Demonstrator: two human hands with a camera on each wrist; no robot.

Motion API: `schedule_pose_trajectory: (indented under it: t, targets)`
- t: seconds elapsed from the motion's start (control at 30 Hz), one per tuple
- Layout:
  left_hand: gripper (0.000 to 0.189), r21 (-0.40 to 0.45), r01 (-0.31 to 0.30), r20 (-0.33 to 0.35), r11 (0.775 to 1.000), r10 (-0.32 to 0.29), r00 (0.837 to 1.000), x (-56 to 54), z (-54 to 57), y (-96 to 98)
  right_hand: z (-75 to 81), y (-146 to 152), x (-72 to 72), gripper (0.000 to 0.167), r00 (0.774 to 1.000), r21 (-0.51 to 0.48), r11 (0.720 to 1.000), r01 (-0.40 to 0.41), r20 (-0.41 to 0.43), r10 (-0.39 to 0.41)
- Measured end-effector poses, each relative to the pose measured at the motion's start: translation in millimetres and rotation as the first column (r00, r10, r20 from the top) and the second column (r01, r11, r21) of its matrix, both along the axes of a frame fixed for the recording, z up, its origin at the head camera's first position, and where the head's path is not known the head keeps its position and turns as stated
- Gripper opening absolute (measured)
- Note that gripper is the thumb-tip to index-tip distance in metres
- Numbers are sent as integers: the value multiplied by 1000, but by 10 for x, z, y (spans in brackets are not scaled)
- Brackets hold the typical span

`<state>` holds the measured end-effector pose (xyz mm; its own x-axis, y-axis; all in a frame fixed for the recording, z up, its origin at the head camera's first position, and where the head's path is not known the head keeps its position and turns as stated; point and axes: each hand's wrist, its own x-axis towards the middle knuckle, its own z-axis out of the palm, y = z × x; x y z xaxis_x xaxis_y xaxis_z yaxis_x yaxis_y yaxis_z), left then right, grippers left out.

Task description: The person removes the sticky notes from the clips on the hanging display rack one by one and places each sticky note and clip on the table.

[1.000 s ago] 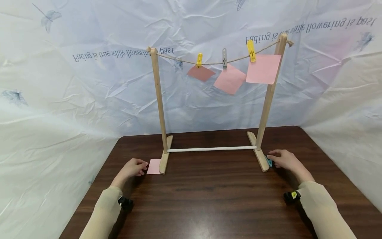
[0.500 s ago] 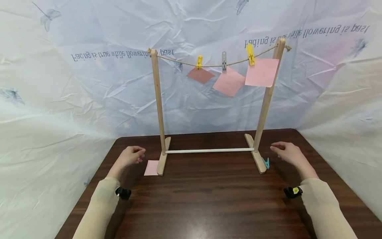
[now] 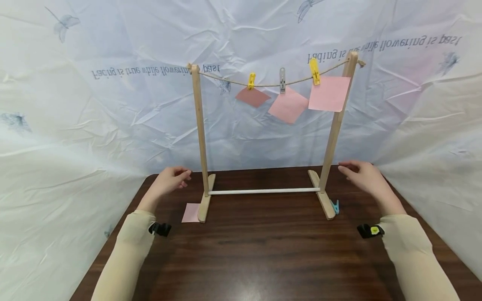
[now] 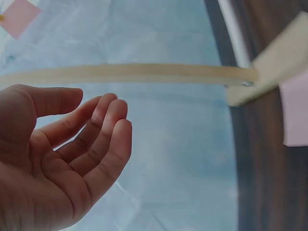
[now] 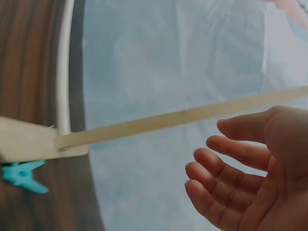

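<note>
My left hand [image 3: 169, 180] is raised beside the rack's left post [image 3: 200, 129], fingers loosely bent around nothing, as the left wrist view also shows. On the other side my right hand [image 3: 363, 177] hovers outside the right post [image 3: 334, 131], thumb apart from relaxed fingers, palm bare. A pink paper square [image 3: 191, 212] lies on the table against the left foot. Beside the right foot rests a blue clothespin [image 3: 335, 207]. Three pink papers hang from the rope: one under a yellow clothespin [image 3: 251, 80], one under a grey clothespin [image 3: 282, 80], one under another yellow clothespin [image 3: 314, 71].
The wooden rack stands toward the back of the dark table [image 3: 248, 242], its feet joined by a white bar [image 3: 263, 191]. Its rope [image 3: 229, 81] sags between the posts. A pale printed sheet [image 3: 150, 117] hangs behind and at both sides.
The right hand has left the blue clothespin beside the right foot. Both hands have risen from near the tabletop and moved up alongside the posts. The paper square stays by the left foot.
</note>
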<state>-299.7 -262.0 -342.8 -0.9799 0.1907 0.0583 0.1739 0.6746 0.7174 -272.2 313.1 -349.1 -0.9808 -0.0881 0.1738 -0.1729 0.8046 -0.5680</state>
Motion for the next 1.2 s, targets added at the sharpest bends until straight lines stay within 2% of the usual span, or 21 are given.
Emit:
schedule_pose_trajectory:
  t: [0.2,0.4,0.5,0.73,1.0,1.2]
  targets:
    - [36,28,60,-51,998,-58,997,-12,221,181,218,-127,46,54,996,-15,1000,-14,-85,12]
    - [36,70,131,-114,989,-123,986,-44,369,327,374,-247,88,49,984,-22,1000,-21,-175,17]
    - [36,79,155,-123,985,-144,982,-42,439,409,449,-304,106,47,977,-35,999,-30,-213,22]
    - [35,110,179,-146,978,-162,976,-3,585,604,683,-485,167,46,957,-109,992,-60,-288,26]
    - [37,147,226,-224,963,-190,956,-25,727,728,895,-621,201,43,929,-183,981,-60,-369,-12]
    - [37,210,229,-261,950,-172,950,-44,877,860,1036,-720,192,47,915,-240,968,-67,-402,-37]
